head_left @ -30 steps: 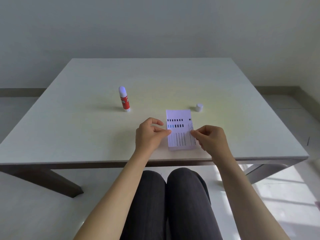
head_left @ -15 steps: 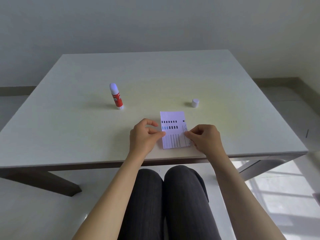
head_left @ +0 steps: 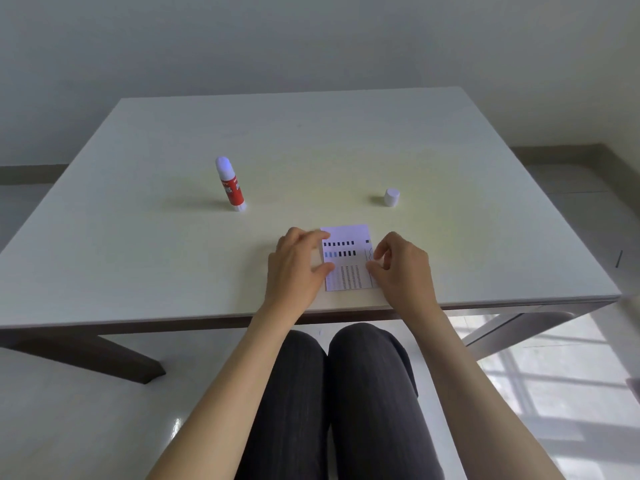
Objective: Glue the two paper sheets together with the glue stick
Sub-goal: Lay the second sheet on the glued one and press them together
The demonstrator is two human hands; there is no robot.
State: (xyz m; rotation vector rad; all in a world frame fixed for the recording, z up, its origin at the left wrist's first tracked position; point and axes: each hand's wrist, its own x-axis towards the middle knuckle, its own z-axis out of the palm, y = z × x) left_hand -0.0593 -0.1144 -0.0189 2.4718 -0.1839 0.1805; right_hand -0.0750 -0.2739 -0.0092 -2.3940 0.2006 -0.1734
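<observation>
Both your hands sit on the printed paper near the table's front edge.

Left to right: glue stick (head_left: 231, 184) upright, uncapped; your left hand (head_left: 297, 268), fingers spread, pressing the paper (head_left: 346, 258); right hand (head_left: 401, 268), fingers curled loosely on its edge; cap (head_left: 391, 197) beyond, on the table (head_left: 138, 237).

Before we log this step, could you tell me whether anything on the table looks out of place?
Only the glue stick: it stands uncapped, its cap apart on the table.
</observation>
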